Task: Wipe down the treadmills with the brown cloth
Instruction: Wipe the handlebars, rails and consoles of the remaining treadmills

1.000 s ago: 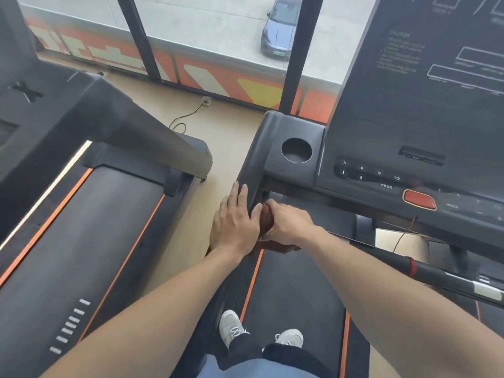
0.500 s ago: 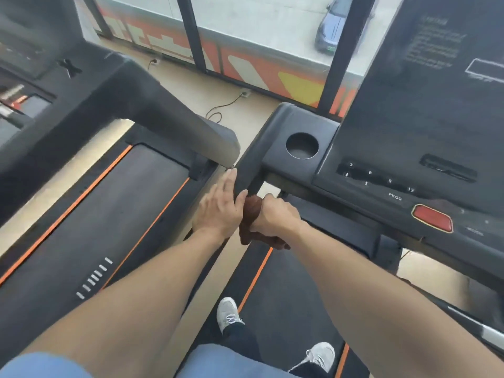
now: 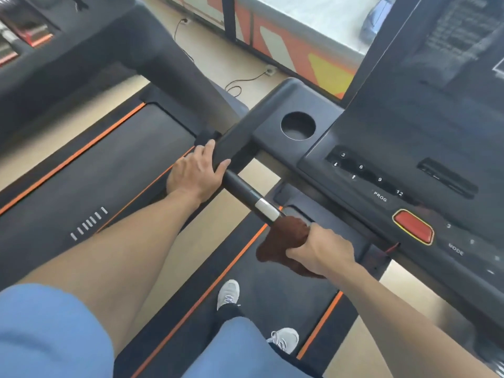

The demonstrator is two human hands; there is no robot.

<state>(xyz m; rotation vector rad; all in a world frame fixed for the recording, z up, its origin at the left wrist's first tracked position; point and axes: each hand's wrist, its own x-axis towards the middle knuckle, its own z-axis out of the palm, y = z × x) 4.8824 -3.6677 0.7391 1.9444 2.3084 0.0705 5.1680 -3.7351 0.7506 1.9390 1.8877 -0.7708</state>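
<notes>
I stand on the belt of a black treadmill (image 3: 272, 293) with orange edge stripes. Its left handrail (image 3: 245, 190) runs from the console corner down toward me, black with a silver band. My right hand (image 3: 323, 248) grips the brown cloth (image 3: 283, 238), which is wrapped round the handrail just below the silver band. My left hand (image 3: 197, 173) rests on the upper end of the rail where it meets the console arm, fingers laid over its edge. The rail under the cloth is hidden.
The console (image 3: 409, 165) with cup holder (image 3: 298, 125), number keys and red stop button (image 3: 413, 227) fills the right. A second treadmill (image 3: 95, 170) stands to the left, its grey arm crossing above. Cables (image 3: 237, 85) lie on the beige floor by the window.
My right hand has slid the cloth down the handrail toward me, baring the black rail and silver band. My hands, together before, are now apart. The view has tilted down and left.
</notes>
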